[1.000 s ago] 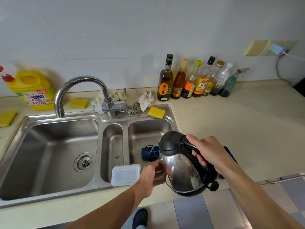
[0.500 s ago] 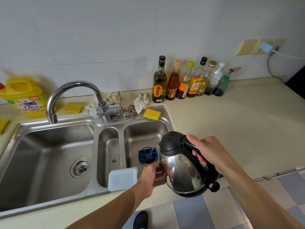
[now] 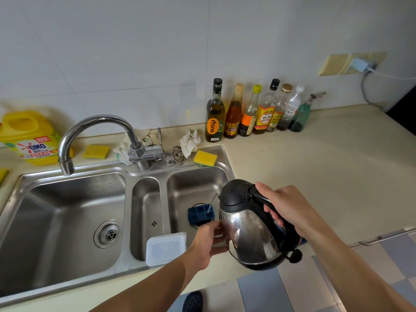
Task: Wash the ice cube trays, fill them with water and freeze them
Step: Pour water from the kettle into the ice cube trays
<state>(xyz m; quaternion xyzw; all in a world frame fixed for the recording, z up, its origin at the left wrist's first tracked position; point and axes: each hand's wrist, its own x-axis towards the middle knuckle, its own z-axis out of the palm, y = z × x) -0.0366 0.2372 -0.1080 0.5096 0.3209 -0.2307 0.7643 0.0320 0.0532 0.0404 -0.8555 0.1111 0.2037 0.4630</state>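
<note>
Fingers (image 3: 273,212) of the R hand (image 3: 290,206) wrap the black handle of an electric kettle (image 3: 249,235), thumb on top, in the head-cam view I'm watching from my remote desk. The kettle, steel body w/ black lid, is held in the air at the front R corner of the sink (image 3: 128,221), tipped spout-down toward the R basin. A thin water stream (image 3: 211,200) runs from the spout into a blue ice cube tray (image 3: 199,213), which sits on the floor of the R basin, over the drain. The L hand (image 3: 206,242) is just beside the kettle's lower L side, fingers curled. I can't tell whether they grasp anything or only touch the steel.

A white plastic tray (image 3: 165,248) rests on the sink's front rim, partly over the narrow mid basin, just L of the L hand.

Background: a chrome faucet (image 3: 99,129) arcs over the big L basin. A yellow OMO detergent jug (image 3: 29,140) stands far L by the wall, a yellow sponge (image 3: 95,151) near it. A second sponge (image 3: 205,157) lies on the sink's back R corner, w/ a crumpled white rag (image 3: 190,141) and a loose sink strainer (image 3: 178,154) beside it. A row of bottles (image 3: 247,113) lines the wall on the beige countertop (image 3: 315,172), a rhino-label bottle (image 3: 215,115) at its L end, a green spray bottle (image 3: 300,118) at its R end. A charger (image 3: 361,64) is plugged into the wall socket above.
</note>
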